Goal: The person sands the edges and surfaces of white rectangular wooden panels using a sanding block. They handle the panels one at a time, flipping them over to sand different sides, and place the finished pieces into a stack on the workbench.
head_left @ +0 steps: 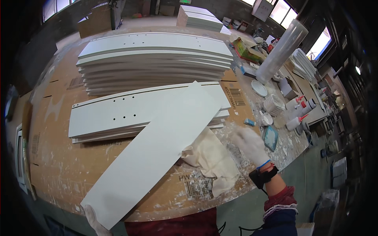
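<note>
A long white board [151, 151] lies slantwise, its far end resting on a low stack of drilled white panels [98, 114]. At its near-left corner my left hand [93, 221], in a white glove, grips the edge; the fingers are partly hidden. My right hand [252, 146], also gloved, is over the table to the right of a crumpled cream cloth [214, 159]. It is apart from the board, and motion blur smears its fingers. Close to it are a small blue block [249, 122] and a blue-rimmed flat pad [270, 137].
A taller stack of white panels [153, 45] stands behind, with another stack [201, 17] farther back. On the right are a clear plastic-wrapped roll [281, 51], a white tub [274, 104], red-tipped bottles [296, 122] and a round lid [259, 88]. Cardboard [55, 157] covers the paint-spotted table.
</note>
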Available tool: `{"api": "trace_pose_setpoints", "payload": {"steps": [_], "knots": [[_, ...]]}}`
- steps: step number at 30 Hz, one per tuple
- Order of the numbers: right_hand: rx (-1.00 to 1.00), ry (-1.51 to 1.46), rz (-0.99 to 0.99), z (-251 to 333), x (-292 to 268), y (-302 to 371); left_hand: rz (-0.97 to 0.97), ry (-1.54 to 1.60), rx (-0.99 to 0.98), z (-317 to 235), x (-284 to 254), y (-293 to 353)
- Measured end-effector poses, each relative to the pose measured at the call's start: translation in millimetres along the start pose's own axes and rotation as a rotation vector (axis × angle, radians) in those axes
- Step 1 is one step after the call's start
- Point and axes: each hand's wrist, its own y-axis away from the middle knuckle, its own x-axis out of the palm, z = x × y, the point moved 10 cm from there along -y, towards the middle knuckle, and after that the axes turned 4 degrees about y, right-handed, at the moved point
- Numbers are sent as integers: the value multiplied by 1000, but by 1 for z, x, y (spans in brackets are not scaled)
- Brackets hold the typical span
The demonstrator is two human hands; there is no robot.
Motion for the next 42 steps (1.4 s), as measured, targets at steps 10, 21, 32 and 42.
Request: {"api": "trace_pose_setpoints", "payload": {"steps": [10, 21, 32, 42], "knots": [[-760, -37, 423, 137, 36, 60, 30, -47, -4, 4, 2, -2], [229, 377, -120, -118, -7, -13, -61, -154, 8, 0, -10, -2], [467, -137, -201, -162, -37, 2, -286, -225, -185, 0, -25, 17], [332, 294, -65, -210, -68, -4, -316, -404, -90, -14, -13, 18]]}}
